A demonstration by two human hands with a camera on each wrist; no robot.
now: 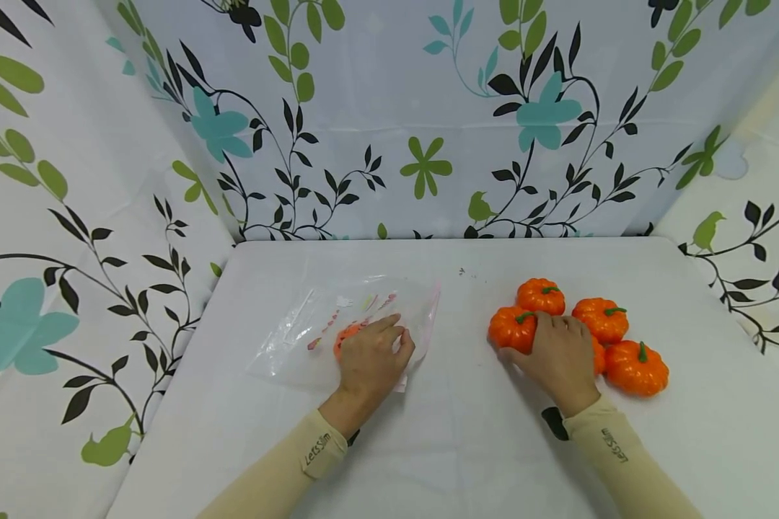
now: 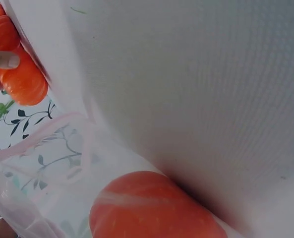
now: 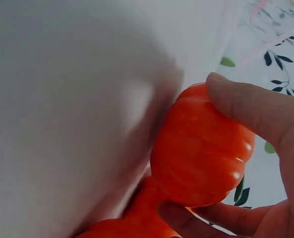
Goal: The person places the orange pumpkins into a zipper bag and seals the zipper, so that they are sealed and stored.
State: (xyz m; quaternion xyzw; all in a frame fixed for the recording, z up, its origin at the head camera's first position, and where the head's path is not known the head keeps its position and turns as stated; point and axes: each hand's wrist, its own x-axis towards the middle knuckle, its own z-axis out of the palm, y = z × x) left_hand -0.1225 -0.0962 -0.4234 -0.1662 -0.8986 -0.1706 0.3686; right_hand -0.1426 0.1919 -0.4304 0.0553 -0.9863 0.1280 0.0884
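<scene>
A clear zip bag (image 1: 292, 324) with a pink edge lies on the left of the table. Inside it is one small orange pumpkin (image 2: 151, 210), mostly covered by my left hand in the head view. My left hand (image 1: 371, 360) pinches the bag's upper layer near its open end, and the pink-edged mouth (image 2: 42, 136) gapes in the left wrist view. On the right, my right hand (image 1: 561, 360) grips another orange pumpkin (image 3: 201, 148), thumb on one side and fingers on the other. That pumpkin stands at the left of a cluster, close to the table.
Around the right hand are more orange pumpkins with green stems: one behind (image 1: 537, 295), one to the right (image 1: 600, 321), one nearer the front (image 1: 637, 369) and one partly under the hand. A patterned cloth (image 1: 376, 108) hangs behind the white table (image 1: 454, 432).
</scene>
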